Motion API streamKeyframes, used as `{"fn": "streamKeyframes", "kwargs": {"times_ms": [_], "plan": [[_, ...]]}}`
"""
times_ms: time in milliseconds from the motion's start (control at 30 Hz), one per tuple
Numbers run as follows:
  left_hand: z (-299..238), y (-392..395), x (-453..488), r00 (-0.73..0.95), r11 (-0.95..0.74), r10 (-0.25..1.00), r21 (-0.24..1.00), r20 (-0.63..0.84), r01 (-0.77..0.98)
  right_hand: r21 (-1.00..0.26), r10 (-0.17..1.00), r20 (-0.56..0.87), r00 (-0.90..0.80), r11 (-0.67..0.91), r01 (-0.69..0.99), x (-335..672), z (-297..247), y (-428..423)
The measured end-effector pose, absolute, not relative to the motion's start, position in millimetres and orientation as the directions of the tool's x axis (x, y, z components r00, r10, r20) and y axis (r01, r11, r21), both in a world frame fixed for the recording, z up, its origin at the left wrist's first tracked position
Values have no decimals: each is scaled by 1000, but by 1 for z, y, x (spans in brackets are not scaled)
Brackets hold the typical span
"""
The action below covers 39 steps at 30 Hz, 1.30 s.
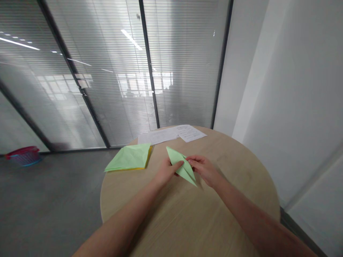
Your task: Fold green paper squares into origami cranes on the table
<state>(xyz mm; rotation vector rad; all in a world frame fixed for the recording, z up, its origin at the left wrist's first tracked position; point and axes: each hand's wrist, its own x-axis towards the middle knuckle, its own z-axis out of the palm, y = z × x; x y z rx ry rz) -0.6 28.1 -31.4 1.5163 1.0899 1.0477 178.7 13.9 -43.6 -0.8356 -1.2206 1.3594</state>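
A folded piece of light green paper point(177, 157), pointed at both ends, is held above the round wooden table. My left hand point(168, 170) grips its left side, with the thumb lying across the front and the other fingers behind it. At the paper's right edge, my right hand point(200, 167) pinches a layer between thumb and fingers. The paper slants from upper left to lower right, and a crease or slit shows along its lower part. Part of the fingers of both hands is hidden behind it.
The round table point(227, 214) bears a stack of green and yellow paper sheets point(131, 157) at its left edge, overhanging a little. White printed sheets point(191, 133) lie at the far edge. A red and blue basket point(24, 157) stands on the floor. Glass partitions with blinds and a white wall enclose the table.
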Motion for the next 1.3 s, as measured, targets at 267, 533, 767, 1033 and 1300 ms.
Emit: {"fn": "streamKeyframes", "kwargs": {"times_ms": [267,533,767,1033,1300], "plan": [[-38,31,5,264,-155,959,973,105,174,-957,961,240,-137,210,-200,171,-45,11],[-35,23,9,203,-102,976,990,80,102,-975,976,158,-152,129,-181,170,-51,14],[-35,26,4,210,-172,967,977,143,128,-981,978,171,-122,157,-117,171,-51,15],[-42,33,1,121,-137,985,984,124,114,-988,962,131,-242,105,-117,170,-52,13],[-35,31,-2,113,-219,972,971,207,97,-994,965,104,-239,94,-55,168,-54,14]]}}
